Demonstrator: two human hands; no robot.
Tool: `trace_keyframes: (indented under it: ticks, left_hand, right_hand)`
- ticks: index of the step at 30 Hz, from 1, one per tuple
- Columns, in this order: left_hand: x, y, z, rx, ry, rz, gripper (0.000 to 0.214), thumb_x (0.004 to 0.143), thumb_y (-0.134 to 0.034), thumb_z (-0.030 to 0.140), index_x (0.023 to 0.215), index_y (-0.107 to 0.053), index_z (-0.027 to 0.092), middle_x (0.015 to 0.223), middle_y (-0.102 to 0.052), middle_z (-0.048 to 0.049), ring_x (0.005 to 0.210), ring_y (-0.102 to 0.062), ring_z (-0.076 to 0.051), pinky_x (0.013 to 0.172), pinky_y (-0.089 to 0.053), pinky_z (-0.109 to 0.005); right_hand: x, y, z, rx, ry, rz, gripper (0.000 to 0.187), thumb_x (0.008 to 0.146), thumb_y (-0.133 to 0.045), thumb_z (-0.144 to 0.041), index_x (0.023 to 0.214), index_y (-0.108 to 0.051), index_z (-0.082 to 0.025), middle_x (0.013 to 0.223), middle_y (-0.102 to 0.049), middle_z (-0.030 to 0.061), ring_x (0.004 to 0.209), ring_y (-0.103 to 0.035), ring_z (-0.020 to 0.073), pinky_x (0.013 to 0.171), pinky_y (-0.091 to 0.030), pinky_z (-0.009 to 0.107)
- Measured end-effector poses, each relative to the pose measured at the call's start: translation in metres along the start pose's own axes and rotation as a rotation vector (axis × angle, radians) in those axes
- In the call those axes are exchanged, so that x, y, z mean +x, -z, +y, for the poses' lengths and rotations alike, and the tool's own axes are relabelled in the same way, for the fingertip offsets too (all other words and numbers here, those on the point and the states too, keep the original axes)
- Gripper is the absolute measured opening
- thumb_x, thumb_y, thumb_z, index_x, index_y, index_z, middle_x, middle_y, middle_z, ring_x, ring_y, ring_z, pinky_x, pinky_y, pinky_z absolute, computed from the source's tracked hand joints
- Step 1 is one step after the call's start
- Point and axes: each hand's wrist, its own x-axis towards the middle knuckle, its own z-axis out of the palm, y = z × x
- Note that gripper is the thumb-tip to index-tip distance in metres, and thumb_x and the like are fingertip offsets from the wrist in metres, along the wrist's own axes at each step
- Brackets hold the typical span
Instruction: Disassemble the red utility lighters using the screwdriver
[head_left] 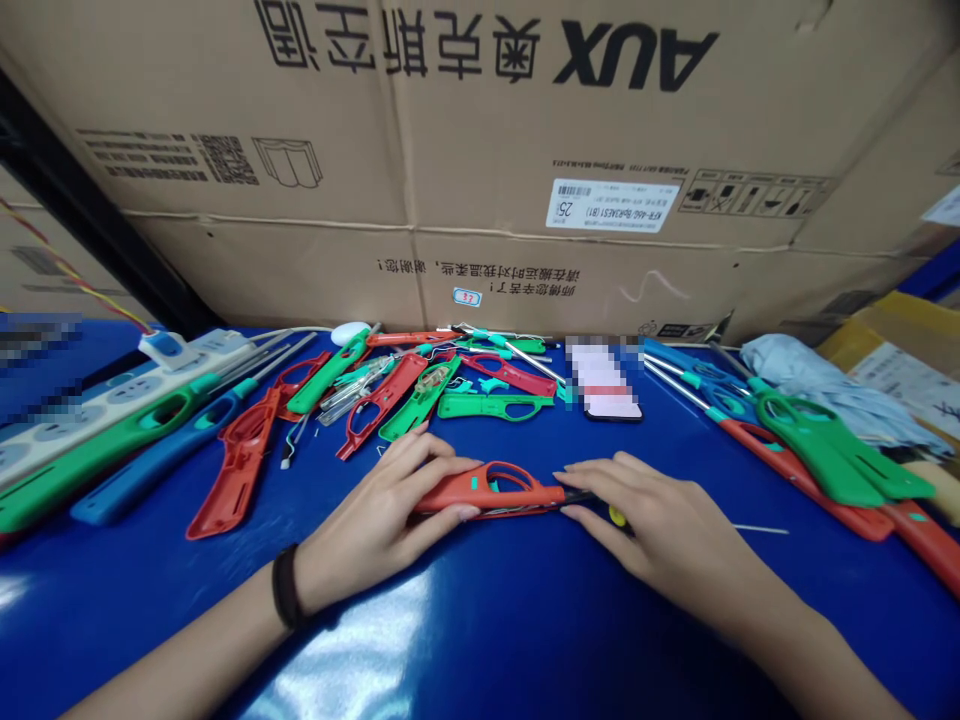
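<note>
At the left a white power strip (pixel 112 405) is lying on the glossy blue work surface (pixel 480 640), with a long green plastic lighter (pixel 97 470), a long blue plastic lighter (pixel 169 450) and a long red plastic lighter (pixel 236 475) fanning out beside it, their slim metal nozzles pointing far. Toward the far middle, a loose heap of red and green lighter shells (pixel 397 385) is lying tangled with thin metal rods; that heap looks like what is left, while the lighters at both sides look whole. Near me, my left hand (pixel 379 510), a black wristband (pixel 283 585) on its wrist, is curling its fingers over a red plastic lighter body (pixel 487 487) lying flat on the surface. My right hand (pixel 660 510) is resting at that body's right end — fingers gathered over a dark slender shaft (pixel 579 497) and a small yellow piece (pixel 617 516), though whether it is pinching them I cannot tell. Further right, a green lighter (pixel 825 450) and a red lighter (pixel 810 480) are lying in a group.
</note>
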Motion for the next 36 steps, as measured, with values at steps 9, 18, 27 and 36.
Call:
trace_keyframes:
  ticks: [9, 18, 27, 36]
  left_hand:
    - [-0.001, -0.008, -0.001, -0.010, 0.041, -0.049, 0.034, 0.092, -0.049, 0.033, 0.125, -0.049, 0.025, 0.112, -0.049, -0.0061, 0.104, -0.048, -0.018, 0.093, -0.044, -0.033]
    - [0.001, -0.007, -0.003, -0.027, 0.043, -0.048, 0.034, 0.091, -0.049, 0.037, 0.123, -0.050, 0.025, 0.111, -0.052, -0.0059, 0.101, -0.050, -0.019, 0.091, -0.046, -0.034]
    - [0.002, -0.008, -0.005, -0.001, 0.070, -0.036, 0.035, 0.091, -0.048, 0.038, 0.123, -0.051, 0.025, 0.109, -0.052, -0.0060, 0.099, -0.051, -0.020, 0.090, -0.047, -0.035]
    - [0.000, -0.008, -0.004, -0.014, 0.071, -0.025, 0.034, 0.092, -0.048, 0.037, 0.124, -0.049, 0.025, 0.106, -0.050, -0.0054, 0.098, -0.050, -0.019, 0.089, -0.046, -0.034]
  right_hand:
    - [0.001, -0.002, 0.006, 0.077, 0.037, -0.063, 0.015, 0.089, -0.052, -0.022, 0.092, -0.066, -0.023, 0.088, -0.069, 0.0003, 0.080, -0.063, 0.0157, 0.068, -0.051, 0.027]
    - [-0.002, -0.002, 0.003, 0.015, 0.081, -0.058, 0.020, 0.092, -0.047, -0.021, 0.095, -0.067, -0.025, 0.087, -0.066, 0.0006, 0.075, -0.064, 0.0132, 0.057, -0.045, 0.022]
    - [-0.009, -0.003, 0.008, -0.027, 0.119, -0.033, 0.027, 0.091, -0.046, -0.021, 0.112, -0.062, -0.028, 0.101, -0.066, 0.0021, 0.086, -0.064, 0.0140, 0.059, -0.050, 0.021]
    - [-0.017, -0.013, 0.012, 0.133, 0.052, 0.098, 0.021, 0.091, -0.049, -0.020, 0.102, -0.065, -0.026, 0.099, -0.072, -0.0023, 0.084, -0.068, 0.0130, 0.075, -0.053, 0.025]
